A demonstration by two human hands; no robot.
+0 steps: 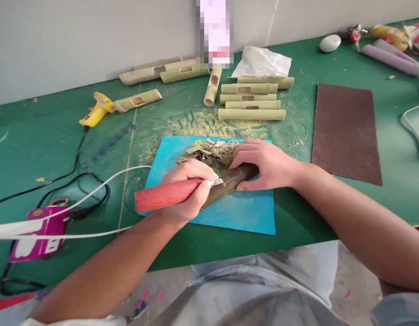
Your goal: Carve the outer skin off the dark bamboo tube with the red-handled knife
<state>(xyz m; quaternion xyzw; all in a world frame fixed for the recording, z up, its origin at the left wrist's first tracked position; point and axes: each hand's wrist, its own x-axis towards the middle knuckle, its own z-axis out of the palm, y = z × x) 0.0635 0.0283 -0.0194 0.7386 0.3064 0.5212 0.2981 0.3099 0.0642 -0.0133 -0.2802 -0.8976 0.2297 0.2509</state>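
My left hand (192,179) is closed around the red wooden handle of a carving knife (163,195). The short metal blade rests against a dark brownish bamboo piece (218,192), which lies slanted. My right hand (265,163) grips the far right end of that bamboo, thumb on the near side and fingers over the top. Beneath both hands is a bright blue sheet (241,217). A heap of bamboo shavings (204,154) lies on it, just beyond the bamboo. Part of the bamboo is hidden by my hands.
Several bamboo tubes with cut windows (252,114) lie farther back on the green table (182,246). A yellow glue gun (97,111), a magenta power strip (41,233) and cables occupy the left. At right lies a brown sheet (347,133); crumpled white paper (262,62) is behind.
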